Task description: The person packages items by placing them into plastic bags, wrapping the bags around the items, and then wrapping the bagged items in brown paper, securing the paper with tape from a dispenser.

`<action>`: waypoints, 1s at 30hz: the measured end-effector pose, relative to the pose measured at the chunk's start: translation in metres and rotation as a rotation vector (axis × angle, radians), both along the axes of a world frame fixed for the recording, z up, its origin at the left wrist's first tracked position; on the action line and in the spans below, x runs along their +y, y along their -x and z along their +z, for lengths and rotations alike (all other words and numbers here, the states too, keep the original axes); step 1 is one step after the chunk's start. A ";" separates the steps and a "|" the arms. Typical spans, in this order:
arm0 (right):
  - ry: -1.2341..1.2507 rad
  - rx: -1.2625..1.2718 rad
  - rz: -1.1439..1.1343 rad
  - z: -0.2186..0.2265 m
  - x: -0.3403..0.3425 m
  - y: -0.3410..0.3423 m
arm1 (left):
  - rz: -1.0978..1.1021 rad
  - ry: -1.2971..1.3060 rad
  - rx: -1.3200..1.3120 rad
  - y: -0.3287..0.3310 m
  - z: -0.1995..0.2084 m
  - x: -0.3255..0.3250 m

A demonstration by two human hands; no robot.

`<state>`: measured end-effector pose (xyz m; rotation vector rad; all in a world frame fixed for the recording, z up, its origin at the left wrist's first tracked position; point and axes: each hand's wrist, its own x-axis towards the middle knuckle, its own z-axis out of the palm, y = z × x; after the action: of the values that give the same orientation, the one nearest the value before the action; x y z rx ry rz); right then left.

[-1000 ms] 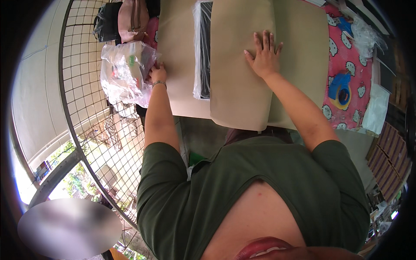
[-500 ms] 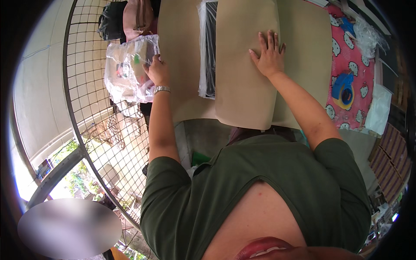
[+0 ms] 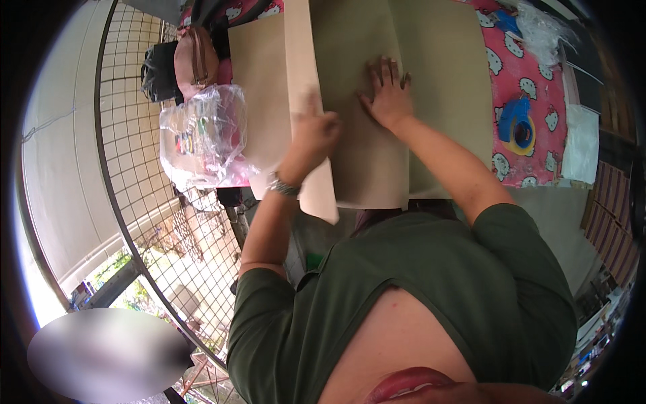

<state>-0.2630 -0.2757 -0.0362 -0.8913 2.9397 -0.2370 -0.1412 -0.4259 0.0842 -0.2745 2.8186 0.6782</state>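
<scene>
Here, we see brown paper (image 3: 363, 151) at 12 o'clock, over pink cloth (image 3: 546, 153). Our left hand (image 3: 315, 138) is blurry by a pale flap (image 3: 300, 60); we cannot tell its grip. Our right hand (image 3: 391, 101) lies flat on the paper at 1 o'clock, fingers apart. Tape (image 3: 517, 128) sits at 2 o'clock, a plastic bag (image 3: 205, 135) at 10.

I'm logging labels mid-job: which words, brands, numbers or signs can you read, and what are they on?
None can be read.
Brown sheet: no lettering shows.
Clear plastic bag: coloured marks show, too blurred to read.
Blue tape dispenser: no readable text.
Pink cloth: white cartoon faces, no readable words.
</scene>
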 end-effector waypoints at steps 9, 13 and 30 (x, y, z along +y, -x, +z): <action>0.051 -0.003 -0.039 -0.001 0.014 0.001 | 0.851 -0.839 0.758 0.055 -0.062 -0.150; 0.482 -0.216 0.090 -0.016 0.020 0.020 | 1.012 -0.663 0.140 -0.018 -0.177 -0.203; 1.264 -1.034 -0.232 -0.019 0.049 0.035 | 0.593 -1.199 0.224 0.027 -0.110 -0.052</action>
<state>-0.2976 -0.2267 -0.0557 -0.2117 1.6551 -1.9360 -0.1684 -0.4783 -0.0258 -0.7932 1.9331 2.4045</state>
